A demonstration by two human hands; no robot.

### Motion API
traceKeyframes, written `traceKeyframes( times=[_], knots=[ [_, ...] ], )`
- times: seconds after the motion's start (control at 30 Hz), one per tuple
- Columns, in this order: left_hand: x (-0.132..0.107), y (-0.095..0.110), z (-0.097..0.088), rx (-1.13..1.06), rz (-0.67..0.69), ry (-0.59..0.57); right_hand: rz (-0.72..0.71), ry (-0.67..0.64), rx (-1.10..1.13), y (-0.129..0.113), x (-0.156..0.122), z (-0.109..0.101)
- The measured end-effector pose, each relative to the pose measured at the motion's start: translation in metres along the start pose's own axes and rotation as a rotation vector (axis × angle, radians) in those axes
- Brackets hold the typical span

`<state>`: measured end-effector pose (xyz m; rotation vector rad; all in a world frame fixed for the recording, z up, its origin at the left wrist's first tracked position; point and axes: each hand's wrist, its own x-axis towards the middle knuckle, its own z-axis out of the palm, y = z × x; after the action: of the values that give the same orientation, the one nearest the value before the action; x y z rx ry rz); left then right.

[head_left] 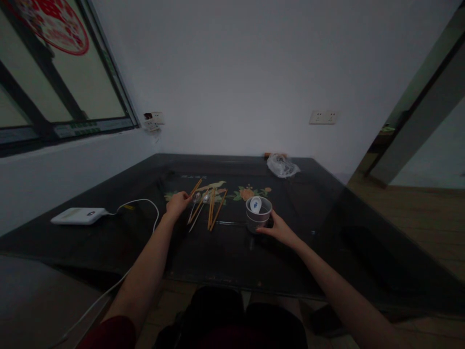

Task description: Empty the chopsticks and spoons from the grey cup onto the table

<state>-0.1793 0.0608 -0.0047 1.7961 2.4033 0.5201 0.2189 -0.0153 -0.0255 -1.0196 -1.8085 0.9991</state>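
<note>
Grey and ringed by a pale band, the cup (254,224) stands upright on the dark glossy desk (218,261), as the head camera shows it, with a white spoon (255,204) bearing a blue mark leaning inside. From where I'm standing, I can see the right hand (279,230) at the cup's right side, its fingers clamped on the wall, thumb across the near face. Well left of the cup, the left hand (177,205) has its fingers pinched together on the near ends of some wooden chopsticks (196,186), which point away from the person. Between that hand and the cup lie two round-bowled spoons (206,198) and several loose sticks (218,212), over and beside a painted bird (214,185). Painted flowers (248,193) spread just behind the cup. Beyond it, toward the wall, sits a crumpled clear bag (282,166). Far left of the cup, a white power bank (78,216) trails a white cable (136,199).
</note>
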Motion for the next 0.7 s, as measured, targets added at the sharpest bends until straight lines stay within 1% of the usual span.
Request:
traceKeyframes(
  times=[0.2, 0.5, 0.7],
  knots=[
    [0.002, -0.0056, 0.003, 0.035, -0.016, -0.061, 0.009, 0.0, 0.016, 0.0045, 0.0007, 0.0002],
    [0.0033, -0.0037, 0.0054, 0.008, -0.018, -0.1, 0.025, 0.001, 0.026, 0.0023, 0.0011, 0.0005],
    [0.0027, -0.0032, 0.0094, -0.001, 0.005, -0.098, 0.014, 0.005, 0.014, 0.0013, 0.0007, 0.0005]
  ],
)
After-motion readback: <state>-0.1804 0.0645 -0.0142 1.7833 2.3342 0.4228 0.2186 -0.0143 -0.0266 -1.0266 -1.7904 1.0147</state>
